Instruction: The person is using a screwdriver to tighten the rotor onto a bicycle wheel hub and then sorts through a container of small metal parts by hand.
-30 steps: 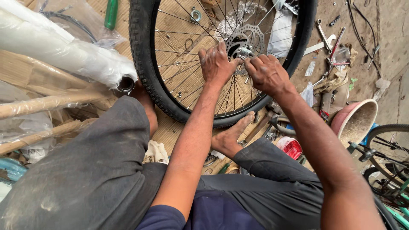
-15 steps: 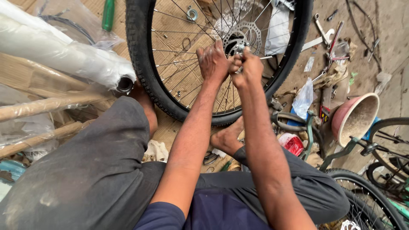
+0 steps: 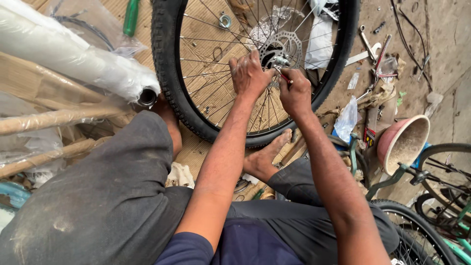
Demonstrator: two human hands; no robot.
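1 wheel (image 3: 196, 98), 2 hands, 1 pink bowl (image 3: 405, 142), 1 green-handled screwdriver (image 3: 130, 17).
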